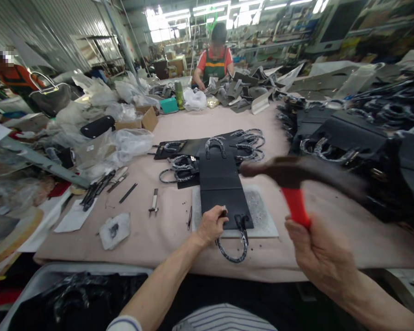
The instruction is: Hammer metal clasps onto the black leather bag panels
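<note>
My right hand (320, 253) grips the red handle of a claw hammer (293, 172), raised above the table and blurred at its head. My left hand (212, 224) is closed around a short metal punch (224, 210), standing on a black bag panel (222, 177); its lower end is hidden by my fingers. The panel's near end rests on a pale stone slab (262, 214). A plastic-wrapped bag handle (232, 257) is attached at the near edge and hangs over the slab's front. Another wrapped handle (215, 146) is at the panel's far end.
More black panels with wrapped handles (182, 168) lie beneath and behind. A large pile of black bag parts (352, 133) is at right. Loose tools, including a caliper-like tool (154, 203), lie left. A bin (89, 269) stands at front left. A co-worker (215, 62) sits across the table.
</note>
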### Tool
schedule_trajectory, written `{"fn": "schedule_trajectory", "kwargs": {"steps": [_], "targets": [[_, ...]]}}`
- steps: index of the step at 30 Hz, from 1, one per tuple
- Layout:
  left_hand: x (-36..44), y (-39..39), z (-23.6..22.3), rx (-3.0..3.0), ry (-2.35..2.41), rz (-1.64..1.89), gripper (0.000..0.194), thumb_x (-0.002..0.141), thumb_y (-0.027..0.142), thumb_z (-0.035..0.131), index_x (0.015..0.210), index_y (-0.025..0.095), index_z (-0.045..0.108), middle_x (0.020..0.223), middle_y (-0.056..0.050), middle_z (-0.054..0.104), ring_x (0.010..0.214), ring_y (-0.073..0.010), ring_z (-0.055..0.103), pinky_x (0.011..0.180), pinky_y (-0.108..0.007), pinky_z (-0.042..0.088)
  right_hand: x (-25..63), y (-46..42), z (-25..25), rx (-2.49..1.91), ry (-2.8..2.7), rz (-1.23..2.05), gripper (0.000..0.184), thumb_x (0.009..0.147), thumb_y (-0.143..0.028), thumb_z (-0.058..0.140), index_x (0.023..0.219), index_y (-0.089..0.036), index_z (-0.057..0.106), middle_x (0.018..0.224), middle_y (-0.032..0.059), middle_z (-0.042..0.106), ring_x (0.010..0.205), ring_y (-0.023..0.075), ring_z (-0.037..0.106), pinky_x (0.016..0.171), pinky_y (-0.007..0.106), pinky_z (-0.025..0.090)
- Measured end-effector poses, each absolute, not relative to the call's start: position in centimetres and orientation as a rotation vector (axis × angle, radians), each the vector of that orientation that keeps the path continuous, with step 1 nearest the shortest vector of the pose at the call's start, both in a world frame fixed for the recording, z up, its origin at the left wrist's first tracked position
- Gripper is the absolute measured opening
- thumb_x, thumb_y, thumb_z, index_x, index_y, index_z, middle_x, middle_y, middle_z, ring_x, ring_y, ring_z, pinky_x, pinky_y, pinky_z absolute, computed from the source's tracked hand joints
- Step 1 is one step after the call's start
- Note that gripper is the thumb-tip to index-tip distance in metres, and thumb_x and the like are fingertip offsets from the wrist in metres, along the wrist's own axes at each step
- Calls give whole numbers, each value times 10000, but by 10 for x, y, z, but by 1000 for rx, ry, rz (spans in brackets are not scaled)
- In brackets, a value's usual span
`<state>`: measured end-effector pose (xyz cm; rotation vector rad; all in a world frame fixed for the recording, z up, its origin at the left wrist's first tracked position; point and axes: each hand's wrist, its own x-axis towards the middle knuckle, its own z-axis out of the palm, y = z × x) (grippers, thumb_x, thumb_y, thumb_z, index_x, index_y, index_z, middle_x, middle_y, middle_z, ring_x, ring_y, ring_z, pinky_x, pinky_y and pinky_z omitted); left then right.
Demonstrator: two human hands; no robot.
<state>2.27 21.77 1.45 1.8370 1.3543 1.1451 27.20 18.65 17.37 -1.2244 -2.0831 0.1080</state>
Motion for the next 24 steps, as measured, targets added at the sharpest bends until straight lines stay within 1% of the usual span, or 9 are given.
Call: {"fn": "schedule_trajectory", "kwargs": {"steps": [3, 4, 9, 12, 15, 18, 20, 22, 24], "targets": [[23, 218, 13, 1838, 1377, 1150, 227, 800, 12, 631, 919, 205, 631, 859, -15, 682, 796, -177, 655, 778, -280, 543, 276, 187, 163, -1220, -2374, 220, 313, 1010, -450, 431, 758, -270, 479, 513, -23, 522, 363, 145, 407, 437, 328, 186], [23, 218, 13, 1833, 1381, 1152, 227, 804, 15, 629, 927, 205, 630, 861, -15, 684, 793, -175, 654, 775, -280, 543, 278, 190, 159, -1273, -2396, 291, 318, 1005, -466, 435, 759, -269, 480, 512, -28, 519, 366, 144, 401, 441, 325, 182], [21, 216, 18, 1825, 1372, 1130, 140, 858, 83, 633, 935, 197, 611, 882, -19, 672, 824, -175, 647, 812, -292, 527, 291, 215, 129, -1616, -2006, 607, 385, 964, -547, 419, 707, -260, 421, 506, -34, 457, 448, 147, 432, 472, 282, 292], [18, 214, 22, 1828, 1363, 1098, 120, 875, 110, 626, 957, 196, 615, 886, -20, 669, 838, -175, 651, 818, -291, 528, 303, 233, 95, -1870, -1724, 921, 370, 943, -528, 408, 701, -250, 446, 554, -17, 487, 463, 145, 458, 452, 268, 326], [16, 213, 25, 1841, 1333, 1097, 169, 906, 141, 607, 1062, 202, 631, 961, -33, 693, 892, -175, 669, 863, -295, 538, 319, 245, 62, -2089, -1539, 1043, 351, 964, -479, 356, 738, -238, 475, 586, -4, 500, 450, 144, 445, 450, 279, 357], [16, 213, 26, 1863, 1325, 1109, 171, 919, 150, 607, 1076, 204, 646, 1001, -40, 706, 943, -179, 681, 900, -300, 542, 328, 250, 46, -2189, -1645, 783, 301, 943, -438, 433, 812, -201, 565, 719, 86, 598, 625, 219, 570, 580, 343, 454], [17, 213, 27, 1870, 1337, 1123, 129, 914, 145, 615, 1022, 201, 659, 978, -39, 712, 930, -180, 687, 885, -296, 549, 322, 251, 44, -2064, -1837, 433, 303, 930, -409, 485, 1001, -154, 633, 976, 179, 661, 881, 308, 634, 751, 424, 505], [19, 214, 28, 1886, 1348, 1134, 116, 910, 137, 616, 995, 199, 666, 951, -39, 716, 902, -179, 693, 857, -292, 557, 305, 252, 46, -1749, -2031, 206, 397, 955, -383, 484, 1235, -128, 602, 1239, 212, 625, 1131, 348, 596, 941, 483, 486], [19, 214, 28, 1920, 1353, 1142, 121, 909, 129, 614, 992, 195, 672, 944, -42, 723, 895, -181, 698, 844, -290, 564, 281, 252, 45, -1416, -2181, 244, 453, 978, -373, 499, 1362, -138, 545, 1371, 188, 580, 1264, 324, 539, 1060, 480, 434]]}}
